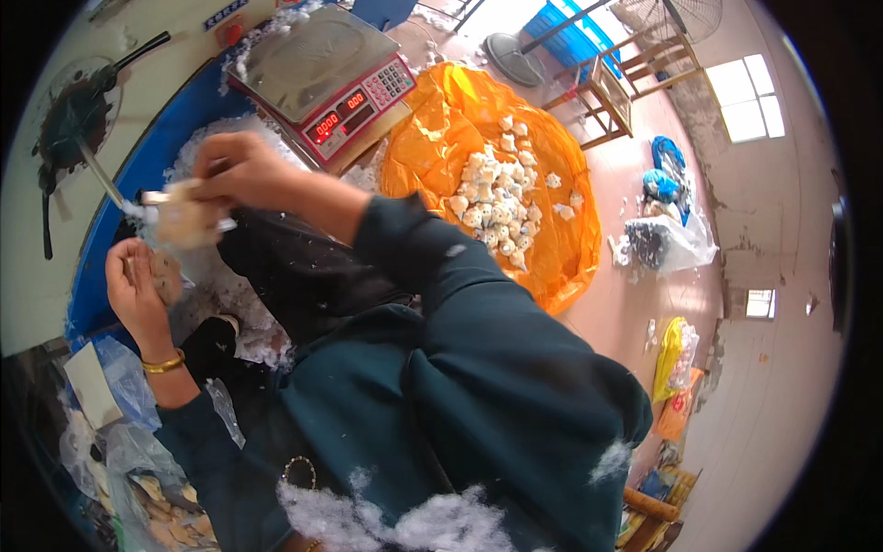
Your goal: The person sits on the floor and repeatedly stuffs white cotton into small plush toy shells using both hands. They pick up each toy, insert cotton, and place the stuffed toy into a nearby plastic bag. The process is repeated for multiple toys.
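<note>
Between the fingers of my right hand (pixel 235 170) is a cream plush toy piece (pixel 187 219), smeared by motion. It hangs by the end of a metal tube (pixel 99 173) that sticks out of the machine's panel, where a tuft of white stuffing (pixel 140 212) clings. Just below, my left hand (pixel 136 290) is closed around a tan plush piece (pixel 166 276), partly hidden by the fingers. The two pieces are close together; whether they touch I cannot tell. Loose white stuffing (pixel 235 308) lies in the blue-rimmed trough under my hands.
A red-framed digital scale (pixel 317 69) stands beyond my right forearm. On its right, an orange bag (pixel 561 248) holds several small stuffed toys (pixel 497 198). Flat plush pieces (pixel 170 520) lie in clear plastic at lower left. Wooden chairs (pixel 602 97) and a blue crate (pixel 561 37) stand farther off.
</note>
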The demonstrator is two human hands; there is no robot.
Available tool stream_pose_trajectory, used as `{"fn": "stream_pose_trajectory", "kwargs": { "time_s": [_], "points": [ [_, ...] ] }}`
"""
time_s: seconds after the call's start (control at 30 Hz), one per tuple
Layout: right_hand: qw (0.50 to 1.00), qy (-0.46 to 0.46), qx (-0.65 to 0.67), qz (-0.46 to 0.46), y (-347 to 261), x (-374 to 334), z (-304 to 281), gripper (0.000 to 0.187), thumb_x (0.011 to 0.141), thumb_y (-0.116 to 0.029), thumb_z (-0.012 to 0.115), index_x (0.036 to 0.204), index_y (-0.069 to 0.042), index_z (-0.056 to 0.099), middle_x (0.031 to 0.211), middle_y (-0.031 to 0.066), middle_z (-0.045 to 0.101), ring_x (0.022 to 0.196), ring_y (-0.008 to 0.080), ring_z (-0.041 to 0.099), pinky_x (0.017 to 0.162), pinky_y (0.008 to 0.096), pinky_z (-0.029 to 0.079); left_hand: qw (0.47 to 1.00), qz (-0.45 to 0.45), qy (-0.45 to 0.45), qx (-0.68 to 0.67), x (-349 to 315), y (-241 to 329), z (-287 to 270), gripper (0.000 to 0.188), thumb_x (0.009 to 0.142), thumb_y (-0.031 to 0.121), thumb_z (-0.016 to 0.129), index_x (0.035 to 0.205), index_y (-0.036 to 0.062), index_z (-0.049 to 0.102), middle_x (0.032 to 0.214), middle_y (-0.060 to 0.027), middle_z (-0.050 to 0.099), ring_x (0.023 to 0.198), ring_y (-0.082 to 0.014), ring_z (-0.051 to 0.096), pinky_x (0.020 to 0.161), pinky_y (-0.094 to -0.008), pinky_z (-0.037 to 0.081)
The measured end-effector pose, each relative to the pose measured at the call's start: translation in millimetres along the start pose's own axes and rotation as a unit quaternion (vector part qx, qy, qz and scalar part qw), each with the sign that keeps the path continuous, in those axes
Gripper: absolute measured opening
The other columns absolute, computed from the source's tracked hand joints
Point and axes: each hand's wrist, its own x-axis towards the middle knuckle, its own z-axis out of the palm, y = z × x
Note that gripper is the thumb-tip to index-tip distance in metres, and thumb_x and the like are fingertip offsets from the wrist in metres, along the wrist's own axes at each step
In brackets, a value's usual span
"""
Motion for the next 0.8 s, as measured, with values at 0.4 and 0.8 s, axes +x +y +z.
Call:
{"fn": "stream_pose_trajectory", "kwargs": {
  "time_s": [0.4,0.8],
  "points": [
    [0.952,-0.105,-0.284,0.049,1.2,-73.9,-38.6,0.057,0.070,-0.048,0.078,0.099,-0.002,0.064,0.097,0.0142,0.067,0.087,0.0292,0.065,0.077,0.0341,0.050,0.957,-0.116,-0.063,-0.258,-14.3,26.3,54.6,0.018,0.094,0.018,0.058,0.104,0.0035,0.054,0.098,-0.0050,0.057,0.089,-0.0123,0.054,0.081,-0.0250,0.046],
    [0.989,-0.135,-0.056,0.031,12.5,-18.9,44.9,0.042,0.080,-0.019,0.075,0.110,0.003,0.056,0.088,0.0042,0.063,0.077,0.0096,0.058,0.069,0.0236,0.048,0.880,-0.220,0.006,-0.420,-19.3,18.8,20.1,0.018,0.086,0.007,0.064,0.103,0.0019,0.061,0.095,-0.0028,0.064,0.087,-0.0092,0.057,0.076,-0.0245,0.046]
  ]
}}
